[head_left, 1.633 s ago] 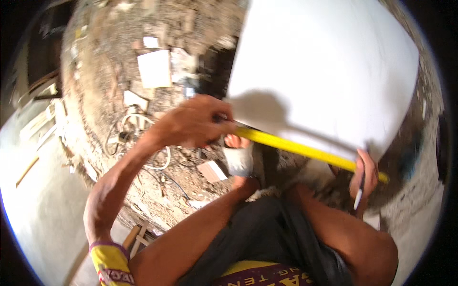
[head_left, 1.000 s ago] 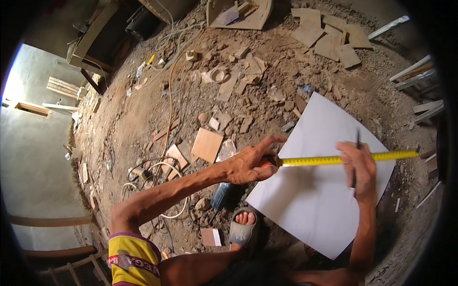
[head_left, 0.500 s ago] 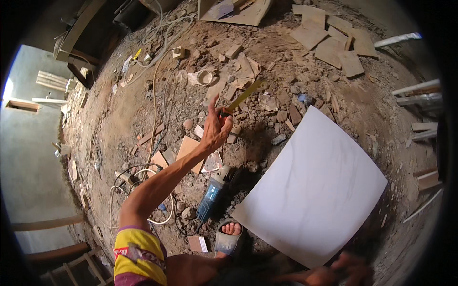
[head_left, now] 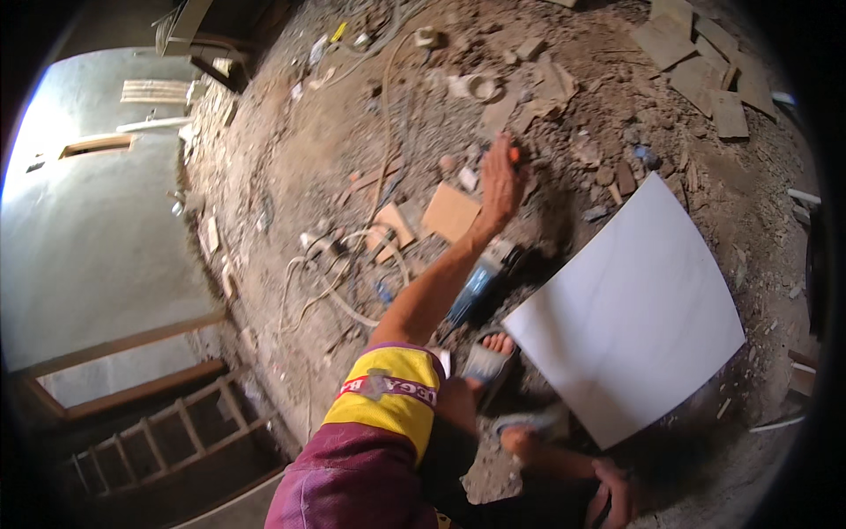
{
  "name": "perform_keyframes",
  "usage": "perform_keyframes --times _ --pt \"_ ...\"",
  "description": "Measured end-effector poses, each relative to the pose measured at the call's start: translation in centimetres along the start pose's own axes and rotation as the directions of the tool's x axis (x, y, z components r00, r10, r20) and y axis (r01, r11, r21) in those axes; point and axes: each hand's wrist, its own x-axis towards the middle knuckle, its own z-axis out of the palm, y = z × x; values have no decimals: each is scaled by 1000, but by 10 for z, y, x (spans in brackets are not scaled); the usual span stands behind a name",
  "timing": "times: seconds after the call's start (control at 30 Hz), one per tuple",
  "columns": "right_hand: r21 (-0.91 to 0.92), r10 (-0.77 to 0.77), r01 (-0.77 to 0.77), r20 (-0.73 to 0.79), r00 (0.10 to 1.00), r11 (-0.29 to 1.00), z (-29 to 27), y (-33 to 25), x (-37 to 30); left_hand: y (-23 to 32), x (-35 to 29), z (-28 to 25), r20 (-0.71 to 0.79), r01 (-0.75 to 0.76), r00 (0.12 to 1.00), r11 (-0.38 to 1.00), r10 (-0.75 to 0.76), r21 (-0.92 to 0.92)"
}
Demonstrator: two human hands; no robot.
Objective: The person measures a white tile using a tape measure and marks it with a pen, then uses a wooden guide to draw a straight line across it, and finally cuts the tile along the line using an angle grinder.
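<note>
My left hand (head_left: 504, 185) reaches out over the rubble, closed round a small black-and-orange tape measure (head_left: 515, 155). No blade shows out of its case now. Below that wrist lies a blue angle grinder (head_left: 474, 289), partly hidden by my forearm. At the lower right my right hand (head_left: 617, 494) rests by my bent leg; its fingers are too dim to read. A large white tile with faint grey veins (head_left: 643, 309) lies just right of my sandalled foot (head_left: 490, 354).
Broken tile pieces (head_left: 451, 212) and looped pale cables (head_left: 339, 286) lie left of the grinder. Flat tan slabs (head_left: 696, 70) are scattered at the far right. A wooden ladder (head_left: 185, 423) stands near the grey wall (head_left: 97, 264) at left. The dirt floor is uneven.
The yellow tape blade that stuck out of the tape measure no longer shows. The view has shifted left, bringing more wall and the ladder into sight. My right hand has moved in against my leg.
</note>
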Motion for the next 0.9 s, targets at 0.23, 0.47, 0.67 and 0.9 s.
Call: perform_keyframes --times 0.23,0.47,0.67,0.9 --pt "-277 -98 147 182 978 950 1 -49 -64 82 -251 -258 651 488 675 872 -348 -40" --pt "-667 -99 452 497 862 592 0 -83 -163 242 -519 -665 508 810 54 335 -860 481" --pt "-721 -60 434 481 874 540 48 -171 -247 380 -571 -846 452 939 -290 -159 -844 305" --pt "72 434 -472 291 852 879 125 -231 -288 347 -511 -914 709 236 -315 -776 -630 -585"
